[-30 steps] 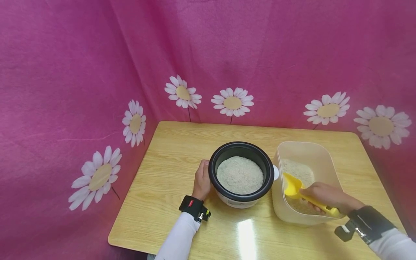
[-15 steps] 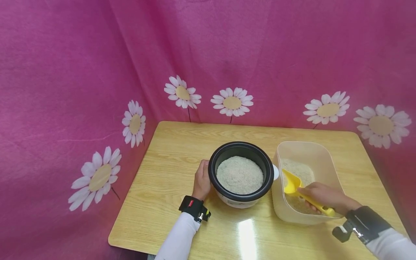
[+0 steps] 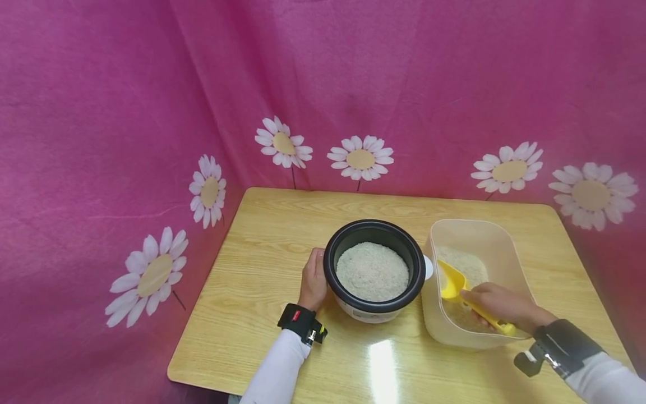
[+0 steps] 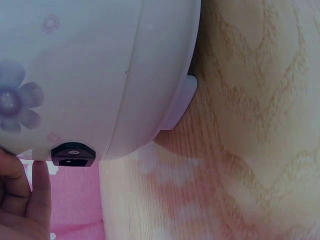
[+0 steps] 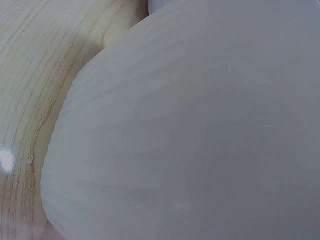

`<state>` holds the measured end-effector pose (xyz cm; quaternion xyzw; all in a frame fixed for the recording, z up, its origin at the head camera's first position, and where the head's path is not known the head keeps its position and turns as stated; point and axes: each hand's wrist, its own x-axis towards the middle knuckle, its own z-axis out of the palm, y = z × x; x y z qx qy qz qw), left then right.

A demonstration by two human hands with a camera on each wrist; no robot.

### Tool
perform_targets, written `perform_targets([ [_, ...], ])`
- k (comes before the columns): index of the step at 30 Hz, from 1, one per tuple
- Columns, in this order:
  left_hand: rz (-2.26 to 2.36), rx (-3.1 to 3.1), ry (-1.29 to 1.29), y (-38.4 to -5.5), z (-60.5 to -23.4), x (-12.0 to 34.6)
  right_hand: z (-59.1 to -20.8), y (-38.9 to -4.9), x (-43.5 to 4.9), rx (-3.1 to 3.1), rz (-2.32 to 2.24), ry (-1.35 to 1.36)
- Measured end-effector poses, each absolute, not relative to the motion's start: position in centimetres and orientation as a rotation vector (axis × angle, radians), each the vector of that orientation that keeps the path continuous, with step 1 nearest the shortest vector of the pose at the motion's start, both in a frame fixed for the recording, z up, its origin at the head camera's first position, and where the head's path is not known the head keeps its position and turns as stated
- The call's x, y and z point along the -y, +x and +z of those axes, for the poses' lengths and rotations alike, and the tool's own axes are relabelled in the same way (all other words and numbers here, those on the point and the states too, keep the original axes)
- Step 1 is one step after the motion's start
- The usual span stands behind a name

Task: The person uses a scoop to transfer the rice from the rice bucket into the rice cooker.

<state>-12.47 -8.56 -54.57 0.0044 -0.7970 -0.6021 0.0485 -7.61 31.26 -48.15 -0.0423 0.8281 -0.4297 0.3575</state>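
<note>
My left hand (image 3: 314,282) holds the left side of a white rice cooker (image 3: 367,316) with a black inner pot. White rice (image 3: 373,272) lies inside that pot. In the left wrist view, the fingers (image 4: 41,195) meet the flowered cooker body beside its black power socket (image 4: 73,155). My right hand (image 3: 504,307) grips a yellow scoop (image 3: 451,282) by its handle, inside a pale plastic bin (image 3: 497,247) with rice (image 3: 466,266) at the bottom. The scoop's bowl is near the bin's left wall. Only the bin's ribbed outer wall (image 5: 125,130) fills the right wrist view, hiding the hand.
Cooker and bin stand side by side on a wooden table (image 3: 272,235), the cooker's white right handle (image 3: 428,268) close to the bin. A pink curtain (image 3: 323,84) with printed daisies surrounds the table's back and sides.
The right hand and scoop have shifted slightly left and away from me inside the bin. The left hand and cooker have stayed in place.
</note>
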Motion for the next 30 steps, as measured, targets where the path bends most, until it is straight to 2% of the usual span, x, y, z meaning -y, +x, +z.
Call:
perform_targets([
  [30, -1.846, 2.428, 0.011, -12.33, -54.49, 8.45, -48.41, -8.02, -31.72, -2.138, -1.188, -0.035],
])
